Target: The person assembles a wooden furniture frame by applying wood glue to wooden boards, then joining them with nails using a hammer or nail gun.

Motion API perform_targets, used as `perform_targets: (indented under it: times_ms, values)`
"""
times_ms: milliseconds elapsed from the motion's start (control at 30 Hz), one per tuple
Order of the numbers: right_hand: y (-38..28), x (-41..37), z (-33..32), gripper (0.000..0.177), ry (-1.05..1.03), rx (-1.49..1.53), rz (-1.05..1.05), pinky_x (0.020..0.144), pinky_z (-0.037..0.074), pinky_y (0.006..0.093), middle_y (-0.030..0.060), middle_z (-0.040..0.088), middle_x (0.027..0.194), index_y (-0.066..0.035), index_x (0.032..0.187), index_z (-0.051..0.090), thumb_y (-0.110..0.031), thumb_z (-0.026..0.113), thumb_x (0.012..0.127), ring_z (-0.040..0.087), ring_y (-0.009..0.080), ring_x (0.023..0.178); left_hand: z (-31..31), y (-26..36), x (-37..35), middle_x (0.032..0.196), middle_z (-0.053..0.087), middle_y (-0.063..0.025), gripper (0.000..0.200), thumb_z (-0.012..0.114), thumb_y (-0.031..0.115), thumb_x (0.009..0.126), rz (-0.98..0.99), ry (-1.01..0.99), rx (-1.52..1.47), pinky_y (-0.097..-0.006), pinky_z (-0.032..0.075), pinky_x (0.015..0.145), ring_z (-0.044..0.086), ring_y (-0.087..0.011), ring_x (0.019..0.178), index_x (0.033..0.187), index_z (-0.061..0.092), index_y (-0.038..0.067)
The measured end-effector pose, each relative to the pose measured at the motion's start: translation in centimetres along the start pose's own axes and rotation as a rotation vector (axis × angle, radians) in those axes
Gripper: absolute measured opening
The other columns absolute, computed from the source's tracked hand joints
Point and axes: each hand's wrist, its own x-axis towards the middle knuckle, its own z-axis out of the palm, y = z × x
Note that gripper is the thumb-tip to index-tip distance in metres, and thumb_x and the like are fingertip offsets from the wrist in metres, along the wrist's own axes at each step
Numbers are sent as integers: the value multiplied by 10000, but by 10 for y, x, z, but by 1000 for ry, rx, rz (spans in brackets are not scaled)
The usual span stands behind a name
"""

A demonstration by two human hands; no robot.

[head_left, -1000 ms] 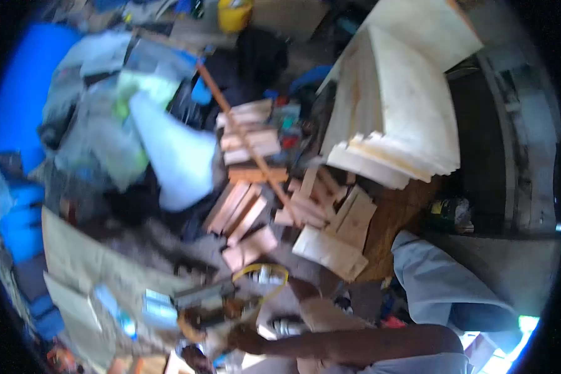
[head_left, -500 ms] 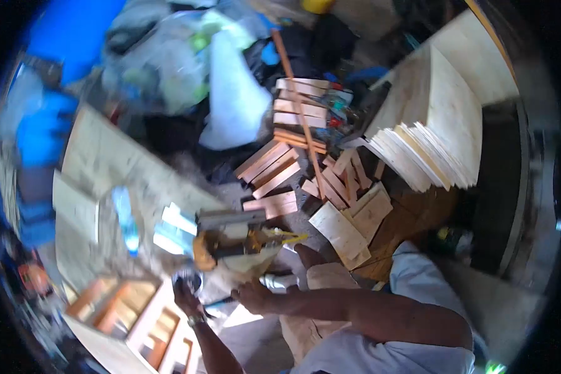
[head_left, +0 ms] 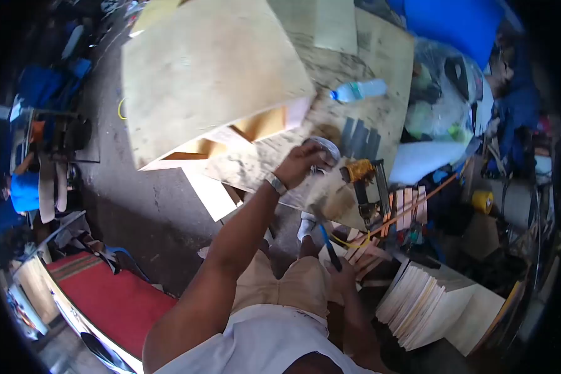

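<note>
My left hand [head_left: 305, 163] reaches over the worktable [head_left: 274, 156] to a shallow round metal tin [head_left: 326, 148]. Its fingers are bent and close together at the rim; whatever they pinch is too small to make out. Lower down, my right hand [head_left: 344, 275] is closed round the black grip of a hammer [head_left: 327, 240] with a blue shaft, head pointing up. Beside the tin lie several dark grey strips [head_left: 360, 138] and an orange-and-black nail gun [head_left: 364, 181] with a yellow hose.
A large plywood box with compartments [head_left: 218, 81] stands on the left. A water bottle [head_left: 358, 90] lies on the table. Stacked plywood panels [head_left: 417, 305] and cut wood strips [head_left: 408, 206] sit at right. A red-topped piece [head_left: 106, 290] is at lower left.
My view has swung round to the left, so the plywood box now fills the upper left. My left hand stays at the tin; my right hand, with the hammer, is now farther from it.
</note>
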Motion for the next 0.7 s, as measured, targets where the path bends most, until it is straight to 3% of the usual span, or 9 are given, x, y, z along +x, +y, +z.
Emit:
perform_targets:
  times_ms: [33, 167, 233, 267, 333, 467, 567, 633, 700]
  values:
    - [-7, -15, -1, 302, 16, 39, 10, 641, 479, 365, 92, 617, 727, -16, 916, 625, -295, 709, 837, 595, 205, 665, 1, 13, -20, 1077, 668, -85, 229, 594, 160, 947, 14, -23, 12, -261, 485, 705, 650, -156, 867, 1128, 599, 19]
    - [-30, -59, -3, 256, 71, 189, -9, 653, 485, 365, 94, 591, 706, -20, 919, 606, -252, 661, 824, 612, 220, 670, -9, 52, -108, 928, 632, -55, 294, 656, 181, 913, -33, -19, -222, -287, 485, 716, 582, -136, 814, 1141, 617, -1]
    - [-69, -58, -4, 244, -3, 177, 28, 646, 480, 365, 100, 590, 698, -7, 912, 601, -229, 649, 823, 611, 225, 667, -18, 60, -147, 859, 606, -25, 292, 657, 184, 916, -19, 88, -279, -247, 431, 615, 503, -103, 681, 1142, 613, 4]
    - [-73, -54, 4, 235, 81, 141, -16, 633, 475, 379, 113, 584, 689, 4, 883, 586, -214, 649, 818, 612, 232, 666, -26, 63, -168, 849, 606, -22, 287, 655, 183, 917, -30, 95, -279, -234, 411, 589, 488, -95, 660, 1138, 611, 6]
    - [-85, -40, 13, 212, 195, 178, -78, 532, 410, 306, 22, 529, 631, -42, 828, 571, -232, 651, 874, 516, 129, 566, -39, 83, -196, 829, 604, -16, 276, 651, 182, 920, -11, 127, -275, -209, 371, 536, 459, -79, 618, 1131, 607, 10]
    - [-142, -46, 13, 238, 157, 452, -223, 463, 358, 257, -30, 486, 594, -65, 795, 563, -251, 648, 917, 439, 58, 496, -54, 129, -235, 784, 600, 3, 304, 577, 346, 966, 192, 362, -37, -194, 324, 469, 410, -52, 511, 1011, 605, 46]
    - [-168, -50, 8, 260, 126, 399, -231, 461, 348, 258, -29, 486, 593, -60, 792, 560, -266, 645, 927, 438, 63, 491, -74, 171, -239, 661, 452, 63, 275, 576, 304, 975, 252, 324, -12, -203, 284, 458, 366, -37, 515, 1030, 622, 38]
    - [-186, -58, 2, 259, 111, 427, -234, 469, 351, 267, -22, 486, 582, -54, 778, 557, -254, 647, 917, 453, 80, 495, -71, 202, -231, 648, 446, 85, 270, 608, 257, 961, 247, 399, 83, -197, 280, 461, 365, -18, 527, 1094, 637, 23]
    - [-193, -65, 0, 260, 146, 394, -289, 473, 352, 274, -17, 486, 576, -56, 758, 553, -243, 646, 912, 459, 88, 498, -76, 226, -220, 774, 631, 38, 280, 671, 186, 919, 258, 476, 413, -188, 357, 509, 477, -15, 587, 1139, 630, 18]
